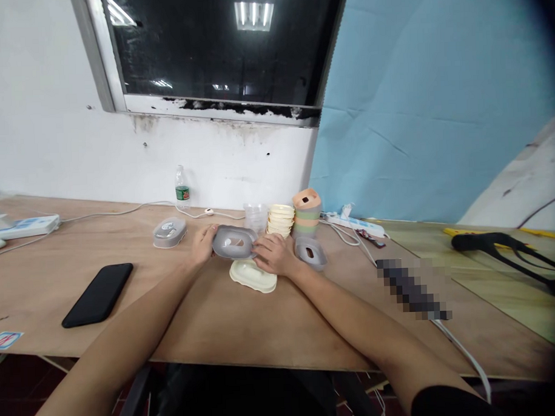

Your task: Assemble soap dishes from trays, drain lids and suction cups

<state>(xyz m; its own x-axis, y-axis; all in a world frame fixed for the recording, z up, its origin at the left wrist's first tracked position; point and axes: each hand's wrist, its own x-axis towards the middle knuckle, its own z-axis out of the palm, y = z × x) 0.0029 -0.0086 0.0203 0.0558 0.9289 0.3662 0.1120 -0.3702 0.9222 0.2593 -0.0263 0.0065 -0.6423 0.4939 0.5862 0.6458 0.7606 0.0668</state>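
Both my hands hold a grey oval plastic piece (234, 241) with a hole in its middle, lifted a little above the wooden table (227, 319). My left hand (202, 244) grips its left end with curled fingers. My right hand (274, 254) grips its right end. Just below lies a cream oval tray (252, 276), partly under my right hand. To the right of my right hand another grey oval piece (310, 253) rests on the table.
A lidded grey container (170, 232) sits to the left, a black phone (98, 294) nearer the front edge. Behind stand a clear cup (255, 217), a cream stack (280, 220), a coloured stack (307, 213), a bottle (182, 187) and power strips (356, 224).
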